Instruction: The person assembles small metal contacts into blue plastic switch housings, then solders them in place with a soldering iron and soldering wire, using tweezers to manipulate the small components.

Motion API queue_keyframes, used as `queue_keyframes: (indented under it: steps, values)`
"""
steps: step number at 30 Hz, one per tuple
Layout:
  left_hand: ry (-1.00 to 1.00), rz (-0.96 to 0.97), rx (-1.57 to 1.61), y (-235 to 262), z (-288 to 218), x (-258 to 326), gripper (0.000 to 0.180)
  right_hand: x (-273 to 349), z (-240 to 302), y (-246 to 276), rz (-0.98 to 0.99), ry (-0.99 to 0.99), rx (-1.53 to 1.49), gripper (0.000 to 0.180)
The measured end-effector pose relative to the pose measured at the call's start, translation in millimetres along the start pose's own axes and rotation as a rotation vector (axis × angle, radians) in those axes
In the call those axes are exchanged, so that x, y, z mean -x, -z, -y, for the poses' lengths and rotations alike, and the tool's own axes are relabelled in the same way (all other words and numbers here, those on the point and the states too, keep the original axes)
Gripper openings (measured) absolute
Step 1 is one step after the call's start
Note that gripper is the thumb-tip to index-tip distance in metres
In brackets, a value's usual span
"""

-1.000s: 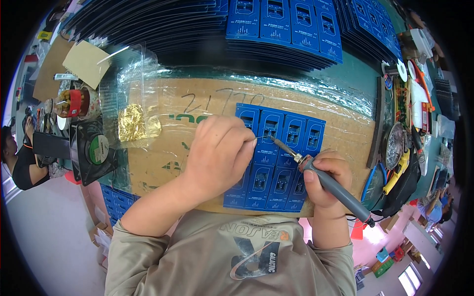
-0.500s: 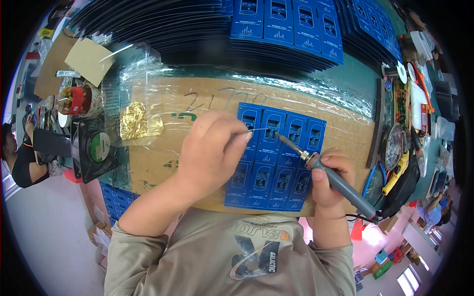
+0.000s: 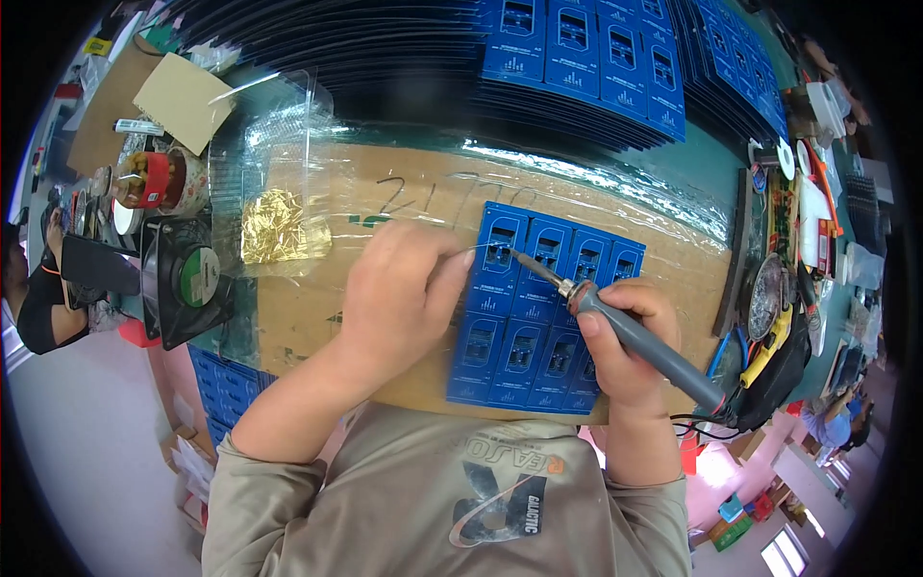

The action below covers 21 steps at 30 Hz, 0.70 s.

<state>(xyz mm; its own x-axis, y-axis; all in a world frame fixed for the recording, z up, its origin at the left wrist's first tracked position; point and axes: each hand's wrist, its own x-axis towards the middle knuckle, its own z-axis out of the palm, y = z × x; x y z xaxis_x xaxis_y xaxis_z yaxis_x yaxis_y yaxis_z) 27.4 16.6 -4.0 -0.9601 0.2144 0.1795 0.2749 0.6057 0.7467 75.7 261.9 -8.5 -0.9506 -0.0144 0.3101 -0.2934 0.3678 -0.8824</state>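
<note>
**Thin wire (image 3: 486, 246) and soldering iron (image 3: 659, 363) converge near 11 o'clock on the blue circuit board (image 3: 548, 313)**

The blue circuit board lies flat on the cardboard (image 3: 298, 322), toward 3 o'clock from the middle of the view. Its panels run in two rows, and the work sits at the far row's left-end panel.

At the board's 9 o'clock, the left hand (image 3: 399, 293) pinches the thin wire between thumb and fingertips, pointing it toward 3 o'clock. At 4 o'clock, the right hand (image 3: 620, 370) grasps the soldering iron by its grey handle, pen-like, with the metal tip (image 3: 534, 267) slanting toward 10 o'clock.

The step in hand looks to be soldering a joint in that panel's dark component area. Whether the tip actually touches a pad is too small to tell, and so is any solder there.

The next move seems to call for a steady tip and a small, controlled feed of wire to the same spot, without nudging the board.

A black fan (image 3: 187, 279) stands well apart at 9 o'clock, the gold foil (image 3: 274, 226) lies near 10, and stacked blue boards (image 3: 577, 58) rise at 12.
</note>
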Motion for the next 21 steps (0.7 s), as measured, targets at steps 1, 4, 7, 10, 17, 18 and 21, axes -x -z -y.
queue_keyframes:
  steps: [1,4,7,10,17,18,21]
  values:
    - [-0.052,-0.022,-0.017,-0.6,0.6,-2.0,0.009,-0.3,1.9,0.4,-0.008,0.024,0.044,0.034]
    - [-0.098,-0.045,-0.034,-2.3,1.4,-2.5,0.009,2.9,-0.1,0.7,-0.054,0.026,0.009,0.034]
    - [-0.108,-0.044,-0.033,-3.1,1.9,-2.8,0.009,-0.8,-2.3,-0.8,-0.035,0.072,0.057,0.034]
    - [-0.114,-0.027,-0.028,-3.9,2.5,-2.2,0.009,-2.3,-2.2,-2.6,-0.001,0.069,0.034,0.035]
    - [-0.136,-0.03,-0.016,-6.0,3.7,-1.8,0.011,-0.4,-5.2,-4.0,0.001,0.078,0.031,0.036]
    - [-0.134,-0.03,-0.017,-6.3,4.2,-1.6,0.011,-0.4,-5.1,-3.8,0.006,0.084,0.039,0.036]
    - [-0.142,-0.018,-0.026,-7.0,4.8,-1.9,0.012,-1.0,-4.4,-2.8,0.013,0.092,0.048,0.036]
